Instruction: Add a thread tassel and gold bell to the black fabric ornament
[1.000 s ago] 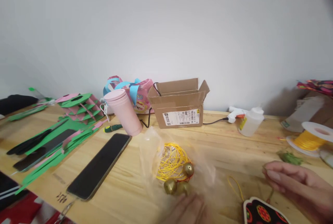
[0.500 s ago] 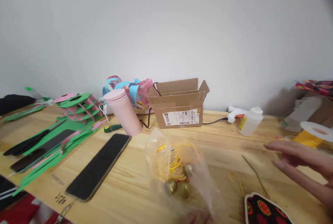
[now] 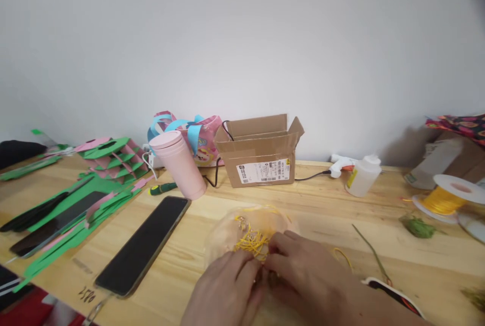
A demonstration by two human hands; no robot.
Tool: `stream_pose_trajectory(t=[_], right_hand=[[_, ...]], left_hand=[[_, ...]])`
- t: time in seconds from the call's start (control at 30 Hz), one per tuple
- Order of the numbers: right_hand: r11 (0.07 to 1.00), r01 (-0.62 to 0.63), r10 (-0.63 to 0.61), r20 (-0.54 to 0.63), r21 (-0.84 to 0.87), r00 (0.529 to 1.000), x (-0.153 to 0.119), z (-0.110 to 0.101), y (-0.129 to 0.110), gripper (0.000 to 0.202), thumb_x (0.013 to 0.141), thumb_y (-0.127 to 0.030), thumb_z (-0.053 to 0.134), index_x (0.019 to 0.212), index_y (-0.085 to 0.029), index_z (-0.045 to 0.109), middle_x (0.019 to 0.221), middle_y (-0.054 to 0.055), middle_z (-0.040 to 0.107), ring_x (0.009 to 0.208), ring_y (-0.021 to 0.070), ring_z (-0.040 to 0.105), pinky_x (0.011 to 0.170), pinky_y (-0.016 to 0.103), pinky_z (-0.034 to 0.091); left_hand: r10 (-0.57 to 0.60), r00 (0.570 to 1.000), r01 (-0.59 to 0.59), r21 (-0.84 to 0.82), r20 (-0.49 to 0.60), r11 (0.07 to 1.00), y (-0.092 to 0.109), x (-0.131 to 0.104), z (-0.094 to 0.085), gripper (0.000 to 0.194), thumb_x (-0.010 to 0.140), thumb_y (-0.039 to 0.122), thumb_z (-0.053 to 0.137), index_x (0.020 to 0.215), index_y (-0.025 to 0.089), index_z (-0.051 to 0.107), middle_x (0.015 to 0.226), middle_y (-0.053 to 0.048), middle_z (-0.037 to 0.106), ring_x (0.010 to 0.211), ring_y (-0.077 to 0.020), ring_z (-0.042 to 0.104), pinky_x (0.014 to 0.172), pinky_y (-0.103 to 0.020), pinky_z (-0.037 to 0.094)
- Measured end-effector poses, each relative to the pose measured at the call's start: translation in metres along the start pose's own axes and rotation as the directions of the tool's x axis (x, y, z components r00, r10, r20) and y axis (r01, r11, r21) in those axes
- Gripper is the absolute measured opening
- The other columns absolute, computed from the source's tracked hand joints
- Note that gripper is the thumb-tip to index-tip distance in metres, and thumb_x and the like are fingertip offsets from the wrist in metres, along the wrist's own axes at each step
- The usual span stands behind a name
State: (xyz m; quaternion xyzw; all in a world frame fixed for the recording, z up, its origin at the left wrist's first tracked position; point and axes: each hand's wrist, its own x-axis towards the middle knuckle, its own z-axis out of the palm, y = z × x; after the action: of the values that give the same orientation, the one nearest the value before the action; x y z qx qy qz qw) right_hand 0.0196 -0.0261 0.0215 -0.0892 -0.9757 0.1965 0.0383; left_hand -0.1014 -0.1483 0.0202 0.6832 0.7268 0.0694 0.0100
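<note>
A clear plastic bag [image 3: 220, 237] lies on the table in front of me, with yellow cords [image 3: 252, 242] and small metal bits showing inside. Both hands are at its near part. My left hand [image 3: 227, 288] is closed on the bag, fingertips bent in toward the middle. Close beside it, my right hand [image 3: 303, 273] also has curled fingers on the bag. The round gold bells are mostly hidden behind my fingers. Partly covered by my right forearm is a dark patterned piece with a pale edge [image 3: 394, 293]; a yellow loop [image 3: 343, 258] and a green cord [image 3: 373, 252] lie by it.
A phone [image 3: 144, 245], a pink tumbler [image 3: 180, 164] and a screwdriver [image 3: 162, 188] are to the left, beyond them green and pink cut sheets [image 3: 113, 156]. Behind stands a cardboard box [image 3: 257, 159]. Rightward are a glue bottle [image 3: 362, 177], a yellow cord spool [image 3: 443, 199] and a green tassel-like bundle [image 3: 419, 226].
My right hand has come from the far right onto the bag. My left hand has moved up from the bottom edge. The bag, upright before, is now lower and flatter, its bells covered.
</note>
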Motion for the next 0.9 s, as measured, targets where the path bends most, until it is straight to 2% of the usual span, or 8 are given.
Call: stream_pose_trajectory(t=[0.13, 0.27, 0.4, 0.53, 0.6, 0.7, 0.77, 0.9], right_hand=[[0.998, -0.067, 0.068, 0.035, -0.018, 0.997, -0.015, 0.005, 0.005, 0.01, 0.07, -0.013, 0.058, 0.077, -0.018, 0.063, 0.087, 0.005, 0.06, 0.074, 0.0174, 0.057, 0.062, 0.024, 0.045], [0.997, -0.073, 0.073, -0.019, 0.026, 0.997, -0.022, -0.001, 0.01, 0.018, 0.071, -0.005, 0.051, 0.077, -0.019, 0.062, 0.081, 0.002, 0.06, 0.068, 0.0138, 0.057, 0.058, 0.021, 0.042], [0.993, -0.117, 0.117, -0.026, -0.011, 0.993, -0.023, -0.013, 0.02, 0.018, 0.073, -0.006, 0.048, 0.068, -0.018, 0.061, 0.07, 0.001, 0.061, 0.063, 0.0135, 0.056, 0.055, 0.021, 0.038], [0.979, -0.191, 0.195, 0.061, -0.064, 0.979, -0.03, -0.023, 0.03, 0.019, 0.068, -0.005, 0.05, 0.063, -0.019, 0.062, 0.067, 0.002, 0.062, 0.061, 0.0145, 0.057, 0.054, 0.021, 0.036], [0.973, -0.219, 0.223, 0.063, -0.069, 0.973, -0.032, -0.025, 0.03, 0.022, 0.068, -0.004, 0.05, 0.067, -0.02, 0.064, 0.069, 0.002, 0.063, 0.063, 0.0157, 0.058, 0.055, 0.023, 0.037], [0.975, -0.22, 0.22, -0.008, -0.035, 0.975, -0.029, -0.025, 0.022, 0.023, 0.074, -0.008, 0.048, 0.079, -0.024, 0.064, 0.075, 0.002, 0.063, 0.068, 0.0164, 0.058, 0.058, 0.024, 0.038], [0.981, -0.191, 0.19, -0.028, -0.03, 0.981, -0.023, -0.022, 0.015, 0.02, 0.077, -0.014, 0.048, 0.084, -0.024, 0.064, 0.077, 0.002, 0.062, 0.069, 0.0165, 0.058, 0.058, 0.024, 0.038], [0.983, -0.182, 0.182, 0.013, -0.028, 0.983, -0.012, -0.015, 0.011, 0.014, 0.074, -0.019, 0.055, 0.084, -0.022, 0.063, 0.084, 0.004, 0.062, 0.073, 0.0182, 0.058, 0.059, 0.025, 0.04]], left_hand=[[-0.072, 0.995, 0.072, -0.01, 0.063, 0.997, -0.01, -0.011, 0.01, 0.028, 0.076, 0.024, 0.052, 0.104, 0.02, 0.055, 0.096, -0.007, 0.066, 0.085, -0.0234, 0.062, 0.072, -0.037, 0.054], [-0.076, 0.992, 0.083, -0.063, 0.102, 0.995, -0.01, -0.013, 0.014, 0.032, 0.075, 0.022, 0.051, 0.108, 0.022, 0.052, 0.098, -0.008, 0.065, 0.086, -0.0235, 0.062, 0.073, -0.038, 0.053], [-0.026, 1.0, 0.027, -0.128, 0.012, 0.991, -0.009, -0.009, 0.006, 0.035, 0.069, 0.013, 0.054, 0.102, 0.025, 0.055, 0.099, -0.003, 0.064, 0.089, -0.0209, 0.06, 0.076, -0.035, 0.051], [0.065, 0.998, -0.066, -0.125, -0.013, 0.99, -0.012, -0.008, -0.007, 0.034, 0.069, 0.014, 0.053, 0.101, 0.025, 0.055, 0.102, -0.003, 0.063, 0.092, -0.0205, 0.059, 0.079, -0.034, 0.05], [0.044, 0.999, -0.047, -0.145, -0.023, 0.988, -0.012, -0.01, -0.011, 0.033, 0.07, 0.015, 0.053, 0.101, 0.026, 0.055, 0.101, -0.003, 0.063, 0.091, -0.0205, 0.059, 0.079, -0.034, 0.049], [-0.001, 0.999, -0.009, -0.19, -0.054, 0.982, -0.01, -0.012, -0.012, 0.034, 0.07, 0.015, 0.053, 0.102, 0.025, 0.053, 0.099, -0.003, 0.062, 0.09, -0.0205, 0.058, 0.079, -0.034, 0.048], [-0.014, 0.999, 0.008, -0.179, -0.031, 0.984, -0.008, -0.012, -0.012, 0.032, 0.069, 0.014, 0.053, 0.1, 0.025, 0.055, 0.095, -0.004, 0.062, 0.087, -0.0208, 0.058, 0.076, -0.034, 0.049], [0.002, 1.0, 0.001, -0.132, 0.025, 0.991, -0.004, -0.008, -0.014, 0.028, 0.068, 0.014, 0.054, 0.092, 0.025, 0.059, 0.093, -0.003, 0.063, 0.083, -0.0203, 0.059, 0.071, -0.033, 0.051]])
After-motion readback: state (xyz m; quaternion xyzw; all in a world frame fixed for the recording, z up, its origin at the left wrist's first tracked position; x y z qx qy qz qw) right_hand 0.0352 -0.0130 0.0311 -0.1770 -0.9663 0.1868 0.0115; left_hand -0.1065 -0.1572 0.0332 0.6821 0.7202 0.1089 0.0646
